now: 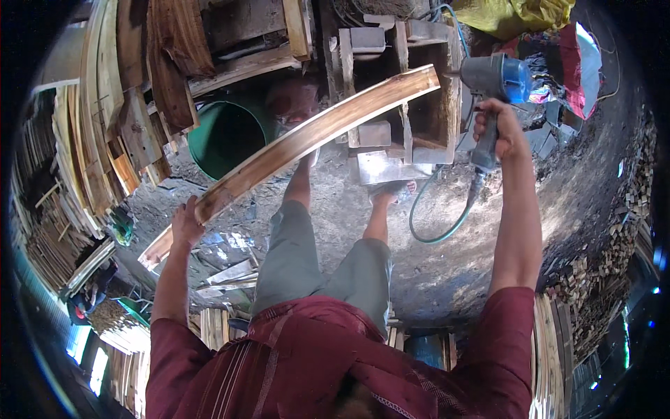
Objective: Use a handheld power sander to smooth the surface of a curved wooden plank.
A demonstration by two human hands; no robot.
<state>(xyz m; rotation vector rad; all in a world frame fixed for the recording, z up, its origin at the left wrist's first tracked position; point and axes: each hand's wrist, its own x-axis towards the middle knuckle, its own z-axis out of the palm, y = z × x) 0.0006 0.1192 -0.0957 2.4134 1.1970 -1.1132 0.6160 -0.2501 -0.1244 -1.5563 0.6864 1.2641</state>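
Observation:
A long, slightly bowed wooden board [314, 136] slants up from lower left to upper right in front of me. My left hand [187, 221] is closed around its lower part. The board's far end lies over a wooden crate-like frame [447, 105]. My right hand [502, 129] grips the handle of a grey and blue power tool [485, 75], which looks like a nail gun. Its nose points left, just beyond the board's far end. A teal hose [419, 234] loops from the bottom of the handle.
A green bucket [227, 140] stands behind the board. Planks [105, 84] are stacked at the left, and small wood pieces [593, 279] are piled at the right. A yellow sack [516, 17] lies at the back right. My legs straddle the dirt floor [440, 269].

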